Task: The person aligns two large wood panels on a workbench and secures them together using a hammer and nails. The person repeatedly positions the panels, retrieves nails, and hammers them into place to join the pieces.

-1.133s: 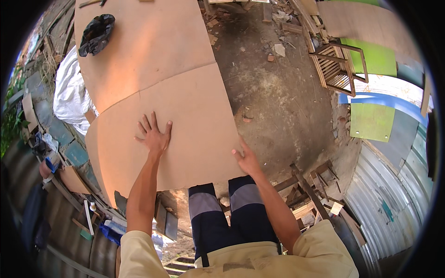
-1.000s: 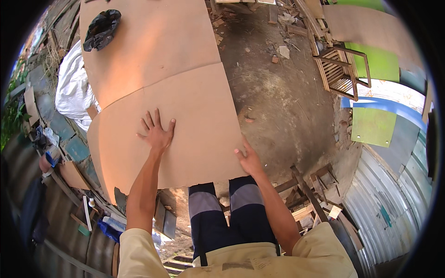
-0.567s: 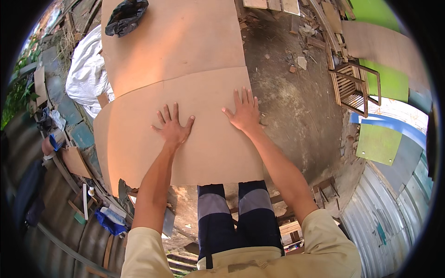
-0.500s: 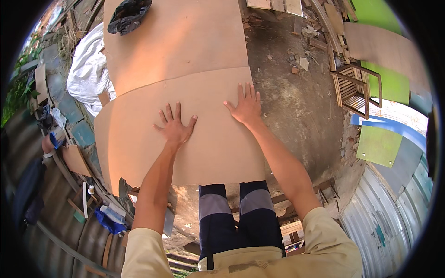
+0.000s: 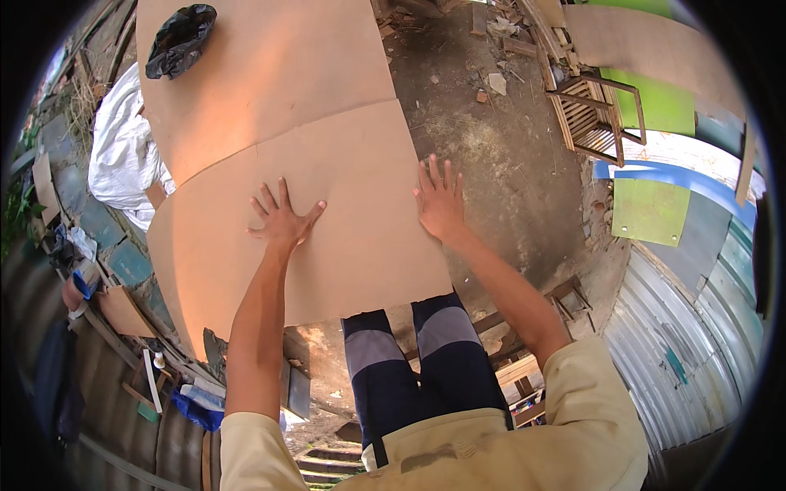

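Tan board sheet (image 5: 360,254) lies flat under the left hand (image 5: 284,222) — fingers splayed wide — and the right hand (image 5: 442,204), fingers spread too, is at its right edge.

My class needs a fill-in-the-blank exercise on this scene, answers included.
The left hand lies on the near sheet; the right hand is at the sheet's ____ edge.
The crumpled bag on the far sheet is coloured ____.
The bands on the dark trousers are coloured ____.
Missing words: right; black; grey.
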{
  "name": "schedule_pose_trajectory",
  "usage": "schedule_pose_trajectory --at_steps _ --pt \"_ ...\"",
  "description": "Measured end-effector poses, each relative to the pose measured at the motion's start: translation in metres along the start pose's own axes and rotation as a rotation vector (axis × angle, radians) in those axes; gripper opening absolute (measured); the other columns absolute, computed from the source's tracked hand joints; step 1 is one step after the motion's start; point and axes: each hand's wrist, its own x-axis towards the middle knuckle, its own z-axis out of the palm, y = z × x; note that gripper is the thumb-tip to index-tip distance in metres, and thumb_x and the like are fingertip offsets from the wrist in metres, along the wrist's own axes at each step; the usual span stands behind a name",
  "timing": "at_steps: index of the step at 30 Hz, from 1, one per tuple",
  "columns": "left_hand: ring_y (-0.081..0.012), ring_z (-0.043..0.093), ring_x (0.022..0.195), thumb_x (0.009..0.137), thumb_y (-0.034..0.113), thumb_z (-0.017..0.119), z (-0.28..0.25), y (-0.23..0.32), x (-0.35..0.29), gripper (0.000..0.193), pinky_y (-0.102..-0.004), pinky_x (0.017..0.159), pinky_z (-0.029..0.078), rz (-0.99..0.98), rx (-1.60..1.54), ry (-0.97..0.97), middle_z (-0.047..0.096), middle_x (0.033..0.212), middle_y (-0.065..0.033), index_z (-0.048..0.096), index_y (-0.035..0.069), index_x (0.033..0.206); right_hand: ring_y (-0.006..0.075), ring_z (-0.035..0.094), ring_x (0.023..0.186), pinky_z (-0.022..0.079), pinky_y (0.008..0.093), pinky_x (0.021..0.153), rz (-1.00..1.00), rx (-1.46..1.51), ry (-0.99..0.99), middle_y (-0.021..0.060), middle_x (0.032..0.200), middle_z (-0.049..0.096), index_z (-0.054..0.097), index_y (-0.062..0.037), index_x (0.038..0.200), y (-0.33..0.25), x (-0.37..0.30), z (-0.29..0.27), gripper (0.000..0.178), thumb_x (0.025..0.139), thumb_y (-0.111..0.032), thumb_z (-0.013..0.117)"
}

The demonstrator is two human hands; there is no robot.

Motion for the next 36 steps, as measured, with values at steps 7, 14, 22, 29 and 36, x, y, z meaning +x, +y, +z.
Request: schedule_pose_trajectory --at_steps 7,14,22,29,36 --pt "-0.0420 -0.009 0.158 0.076 0.092 0.052 -0.008 0.009 -0.001 0.121 -0.0848 0.108 0.014 -0.003 0.001 -0.030 -0.010 0.174 -0.0076 0.000 0.030 0.167 0.0415 0.012 0.157 0.014 0.0618 0.125 0.021 0.010 0.204 0.0194 0.169 0.019 0.028 -0.0040 0.161 -0.016 -0.011 0.004 0.059 0.108 -0.027 0.043" --pt "-0.0427 -0.011 0.157 0.076 0.091 0.052 -0.007 -0.003 -0.002 0.121 -0.0856 0.108 0.012 0.000 -0.038 -0.023 -0.010 0.173 -0.0095 0.002 0.029 0.167 0.0415 0.018 0.156 0.015 0.0617 0.124 0.165 0.123 0.162 0.0224 0.168 0.022 0.030 -0.0031 0.160 -0.072 -0.057 0.020 0.062 0.106 -0.027 0.049" --pt "-0.0452 -0.014 0.156 0.091 0.081 0.038 0.017 -0.022 0.024 0.098 -0.0818 0.111 -0.004 0.203 -0.193 0.053 -0.006 0.173 -0.0158 0.008 0.026 0.167 0.0373 0.016 0.157 0.009 0.0618 0.125 -0.128 0.006 0.060 0.0098 0.171 0.020 0.026 -0.0120 0.163 -0.224 -0.025 0.056 0.068 0.106 -0.045 0.040" --pt "-0.0325 -0.005 0.160 0.095 0.074 0.039 0.038 -0.102 0.037 0.089 -0.0629 0.123 -0.007 0.565 -0.343 0.119 0.003 0.174 -0.0106 0.015 0.026 0.167 0.0327 0.015 0.158 0.006 0.0611 0.125 -0.011 -0.082 0.074 0.0083 0.171 0.022 0.026 -0.0175 0.164 -0.247 -0.023 0.043 0.076 0.102 -0.058 0.043" --pt "-0.0316 0.001 0.160 0.095 0.073 0.043 0.017 -0.292 0.041 0.087 -0.0629 0.124 -0.002 0.286 -0.216 0.233 0.008 0.174 -0.0092 0.020 0.028 0.166 0.0336 0.015 0.158 0.007 0.0592 0.126 0.022 -0.149 0.100 0.0069 0.171 0.021 0.025 -0.0209 0.164 -0.238 -0.022 0.048 0.072 0.103 -0.056 0.040"
